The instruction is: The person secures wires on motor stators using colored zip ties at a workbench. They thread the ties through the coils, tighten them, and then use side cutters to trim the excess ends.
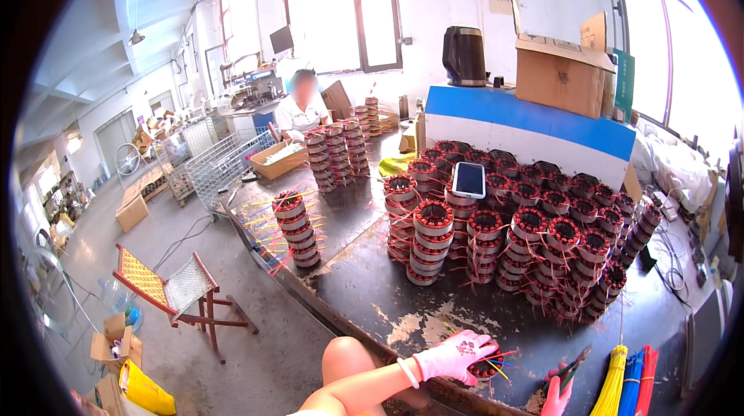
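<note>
My left hand [459,355], in a pink glove with a white band at the wrist, grips the near side of a small wound motor stator [487,368] on the dark table. Blue, yellow and red wire ends stick out from that stator. To its right, at the lower edge, my right hand [556,396], also in a pink glove, is closed around a pair of pliers [573,365] with dark jaws pointing up and to the right. Part of the right hand is cut off by the picture's edge.
Bundles of yellow [611,381], blue [629,383] and red wire [647,381] lie at the right. Many stacked stators [432,218] fill the table's far side, a phone [469,180] on top. A co-worker [301,110] sits beyond. A folding chair [186,284] stands left.
</note>
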A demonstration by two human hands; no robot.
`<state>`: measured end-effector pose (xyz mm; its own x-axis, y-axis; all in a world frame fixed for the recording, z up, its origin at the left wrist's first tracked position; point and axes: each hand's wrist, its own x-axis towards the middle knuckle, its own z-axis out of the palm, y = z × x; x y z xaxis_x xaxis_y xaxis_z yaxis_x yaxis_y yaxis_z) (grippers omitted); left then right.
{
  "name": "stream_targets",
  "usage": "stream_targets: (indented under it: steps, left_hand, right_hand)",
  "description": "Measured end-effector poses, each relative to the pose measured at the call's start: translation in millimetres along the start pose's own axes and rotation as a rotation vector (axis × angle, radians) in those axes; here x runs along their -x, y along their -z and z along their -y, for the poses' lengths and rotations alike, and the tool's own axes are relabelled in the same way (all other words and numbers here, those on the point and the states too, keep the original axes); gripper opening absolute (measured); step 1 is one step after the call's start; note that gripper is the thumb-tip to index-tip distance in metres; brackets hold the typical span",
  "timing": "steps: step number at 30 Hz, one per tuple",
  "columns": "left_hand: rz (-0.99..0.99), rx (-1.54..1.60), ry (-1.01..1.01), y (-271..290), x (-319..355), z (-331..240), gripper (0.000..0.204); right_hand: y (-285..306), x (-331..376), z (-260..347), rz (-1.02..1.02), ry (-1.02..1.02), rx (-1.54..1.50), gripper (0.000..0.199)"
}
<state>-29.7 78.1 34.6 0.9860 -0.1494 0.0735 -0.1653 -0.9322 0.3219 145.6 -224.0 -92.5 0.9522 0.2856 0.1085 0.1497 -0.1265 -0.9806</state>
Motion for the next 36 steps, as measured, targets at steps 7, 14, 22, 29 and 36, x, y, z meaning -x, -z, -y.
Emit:
stream_targets:
  steps: [7, 14, 22, 29, 36]
  left_hand:
    - [-0.032, -0.016, 0.008, -7, -3, -1, 0.100]
    - [-0.071, -0.018, -0.002, -12, -4, 2, 0.098]
    - [-0.050, 0.001, 0.016, -9, -2, 1, 0.099]
    - [-0.071, 0.002, 0.018, -12, 0, 1, 0.098]
    - [-0.073, 0.026, 0.027, -15, -2, 0, 0.099]
  right_hand:
    - [-4, 7, 26, 0.031, 0.014, -0.062, 0.066]
    - [0, 3, 13, 0.014, 0.014, -0.048, 0.064]
    - [3, -7, -16, 0.033, -0.052, -0.108, 0.061]
    - [-9, 15, 52, 0.039, -0.009, -0.141, 0.067]
    - [-6, 11, 46, 0.040, 0.011, -0.132, 0.063]
